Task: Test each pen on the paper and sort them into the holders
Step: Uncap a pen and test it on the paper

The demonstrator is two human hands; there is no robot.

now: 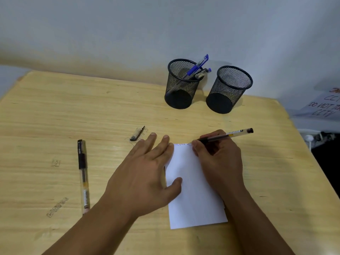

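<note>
Resting on the worktop (55,111), the paper (195,190) is pinned flat by the left hand (145,173), fingers straight. At its twelve o'clock edge, a pen (226,135) is pinched in the right hand's (220,159) grip; the tip could run off onto wood, voiding the test.

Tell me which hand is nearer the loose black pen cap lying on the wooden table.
Left. The left hand lies flat with fingertips just right of the loose black pen cap; the right hand, gripping the black pen, sits farther right across the white paper.
</note>
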